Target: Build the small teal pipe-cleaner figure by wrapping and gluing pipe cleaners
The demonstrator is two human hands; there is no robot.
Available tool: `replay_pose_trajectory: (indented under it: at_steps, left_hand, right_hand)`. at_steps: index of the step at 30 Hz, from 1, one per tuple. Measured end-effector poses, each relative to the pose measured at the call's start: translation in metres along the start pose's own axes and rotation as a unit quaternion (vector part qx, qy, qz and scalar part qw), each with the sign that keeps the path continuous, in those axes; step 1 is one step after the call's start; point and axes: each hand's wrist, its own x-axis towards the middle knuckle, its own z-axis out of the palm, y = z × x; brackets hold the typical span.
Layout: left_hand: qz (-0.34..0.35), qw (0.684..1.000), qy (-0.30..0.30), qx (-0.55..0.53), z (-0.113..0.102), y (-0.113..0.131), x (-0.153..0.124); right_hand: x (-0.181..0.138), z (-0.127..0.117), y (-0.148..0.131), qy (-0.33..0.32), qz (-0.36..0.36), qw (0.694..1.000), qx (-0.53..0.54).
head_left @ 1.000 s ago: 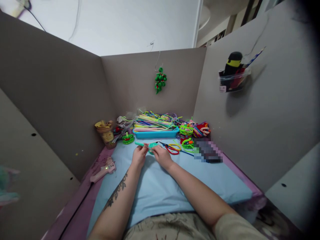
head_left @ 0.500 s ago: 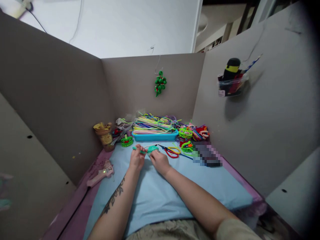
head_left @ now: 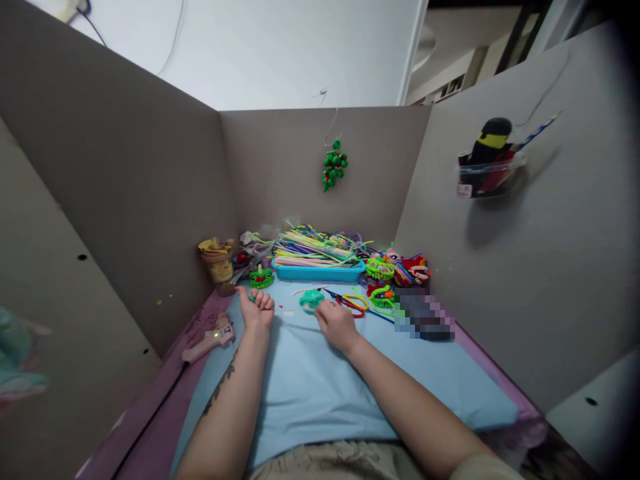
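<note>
My right hand is closed at the near edge of a rounded, fuzzy teal pipe-cleaner piece, pinching it just above the blue cloth. To its left, my left hand is turned palm up with its fingers curled and thumb stuck out. A small bit of teal pipe cleaner shows in its grip; the rest is hidden by the fingers. Scissors with red and yellow handles lie just right of the teal piece. Small white and red scraps lie on the cloth between my hands.
A blue tray heaped with pipe cleaners stands at the back. Left are a pink glue gun, a cup and a green pipe-cleaner figure. A blurred dark object lies right. Grey panels enclose three sides.
My hands have moved apart: the left went left and turned palm up, away from the teal piece. My right hand stays at that piece. The view has shifted slightly.
</note>
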Motion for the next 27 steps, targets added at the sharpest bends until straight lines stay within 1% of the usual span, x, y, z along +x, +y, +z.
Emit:
replay_pose_trajectory:
  at_steps: [2,4,6,8,10,11,12,13,15,17,18,19,20,22,23,24,25,27]
  left_hand:
    - [0.010,1.000,0.004,0.009,0.000,-0.002,0.002]
    - [0.002,0.999,0.031,0.028,0.001,-0.008,0.005]
    - [-0.015,0.995,0.073,0.066,0.000,-0.017,0.008]
    - [-0.031,0.990,0.078,0.112,-0.003,-0.024,0.011]
    - [-0.021,0.985,0.049,0.162,-0.007,-0.031,0.012]
    - [-0.010,0.982,0.025,0.188,-0.008,-0.033,0.012]
    - [0.005,0.976,0.000,0.216,-0.010,-0.035,0.012]
    - [0.022,0.969,-0.022,0.247,-0.011,-0.036,0.011]
    - [0.066,0.945,-0.051,0.317,-0.012,-0.035,0.007]
    - [0.117,0.915,-0.060,0.382,-0.009,-0.034,0.002]
    - [0.138,0.902,-0.063,0.403,-0.006,-0.034,-0.001]
    - [0.150,0.893,-0.068,0.418,-0.003,-0.034,-0.004]
    - [0.156,0.888,-0.077,0.426,0.000,-0.034,-0.007]
    - [0.148,0.881,-0.111,0.436,0.005,-0.037,-0.013]
    - [0.144,0.876,-0.130,0.442,0.006,-0.038,-0.015]
    - [0.141,0.870,-0.149,0.449,0.008,-0.040,-0.017]
    - [0.140,0.865,-0.164,0.453,0.008,-0.042,-0.018]
    - [0.135,0.862,-0.178,0.456,0.008,-0.044,-0.019]
  right_hand:
    - [0.000,-0.010,0.018,0.051,0.072,0.996,0.016]
    - [0.003,-0.017,0.035,0.081,0.120,0.990,0.010]
    - [0.010,-0.019,0.047,0.063,0.148,0.987,-0.022]
    - [0.023,-0.017,0.053,-0.004,0.166,0.984,-0.066]
    - [0.041,-0.009,0.053,-0.086,0.165,0.978,-0.097]
    - [0.051,-0.004,0.051,-0.114,0.153,0.976,-0.103]
    - [0.060,0.001,0.048,-0.123,0.145,0.976,-0.105]
    - [0.069,0.006,0.044,-0.113,0.137,0.979,-0.100]
    - [0.081,0.016,0.035,-0.060,0.136,0.987,-0.067]
    - [0.083,0.023,0.026,-0.028,0.146,0.988,0.027]
    - [0.081,0.026,0.021,-0.030,0.159,0.982,0.098]
    - [0.076,0.027,0.016,-0.042,0.180,0.966,0.180]
    - [0.070,0.028,0.013,-0.061,0.205,0.940,0.265]
    - [0.058,0.027,0.007,-0.097,0.255,0.870,0.411]
    - [0.052,0.025,0.006,-0.112,0.269,0.837,0.463]
    - [0.047,0.023,0.005,-0.120,0.279,0.812,0.499]
    - [0.043,0.020,0.005,-0.120,0.286,0.795,0.522]
    - [0.039,0.014,0.008,-0.098,0.303,0.781,0.537]
